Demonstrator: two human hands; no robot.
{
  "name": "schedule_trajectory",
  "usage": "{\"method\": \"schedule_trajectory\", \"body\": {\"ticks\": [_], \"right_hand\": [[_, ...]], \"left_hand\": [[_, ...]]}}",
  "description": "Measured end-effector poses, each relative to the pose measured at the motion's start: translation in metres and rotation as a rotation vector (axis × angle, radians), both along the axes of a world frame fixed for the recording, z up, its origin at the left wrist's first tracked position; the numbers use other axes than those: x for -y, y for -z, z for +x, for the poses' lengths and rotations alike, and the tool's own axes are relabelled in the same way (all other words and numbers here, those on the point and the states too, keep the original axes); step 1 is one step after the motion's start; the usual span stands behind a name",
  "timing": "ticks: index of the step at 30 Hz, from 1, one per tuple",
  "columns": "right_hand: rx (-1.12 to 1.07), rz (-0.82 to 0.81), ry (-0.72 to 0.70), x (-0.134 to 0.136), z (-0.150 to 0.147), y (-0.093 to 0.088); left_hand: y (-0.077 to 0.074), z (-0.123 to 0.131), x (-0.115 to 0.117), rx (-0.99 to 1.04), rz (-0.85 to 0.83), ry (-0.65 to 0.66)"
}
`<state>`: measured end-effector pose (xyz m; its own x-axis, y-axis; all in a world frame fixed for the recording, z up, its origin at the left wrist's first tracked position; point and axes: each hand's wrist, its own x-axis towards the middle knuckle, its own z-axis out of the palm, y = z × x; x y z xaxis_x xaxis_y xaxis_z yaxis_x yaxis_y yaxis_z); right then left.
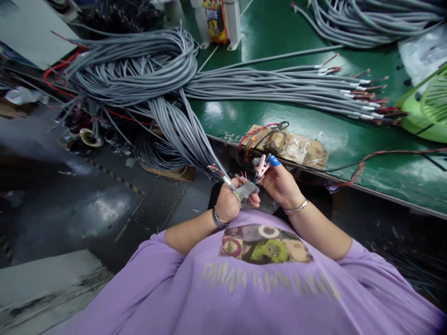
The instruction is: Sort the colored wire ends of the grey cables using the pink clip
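My left hand (227,203), a grey cover on its thumb, is closed around the end of a grey cable (226,180). Thin coloured wires (241,178) fan out of the cable end above the thumb. In my right hand (283,187), whose thumb wears a blue cover, a small pink clip (261,166) like a clothes peg is pinched. A green wire runs from the left thumb toward the clip; whether the jaws grip it is too small to tell. Both hands are close together in front of my body, below the bench edge.
A large coil of grey cables (132,70) lies on the green bench (265,114), stripped ends (370,100) fanned rightward. At the bench's front edge sits a wooden block (307,151) with wires. A green fan (428,104) stands right; another cable bundle (377,23) lies behind.
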<state>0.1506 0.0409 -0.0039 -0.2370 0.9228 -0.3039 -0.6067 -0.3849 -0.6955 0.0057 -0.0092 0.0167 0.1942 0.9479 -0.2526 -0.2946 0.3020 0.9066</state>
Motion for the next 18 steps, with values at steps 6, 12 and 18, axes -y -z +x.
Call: {"method": "schedule_trajectory", "body": {"ticks": [6, 12, 18], "right_hand": [[-0.039, -0.032, -0.068, -0.003, 0.000, 0.007], [-0.159, -0.132, -0.058, -0.008, -0.003, 0.008], [-0.176, -0.136, 0.065, -0.009, -0.008, 0.008]], "left_hand": [[0.002, 0.003, -0.012, 0.047, -0.054, 0.054], [0.007, 0.003, -0.017, 0.055, -0.081, 0.075], [0.018, 0.001, -0.019, 0.053, -0.095, 0.096]]}}
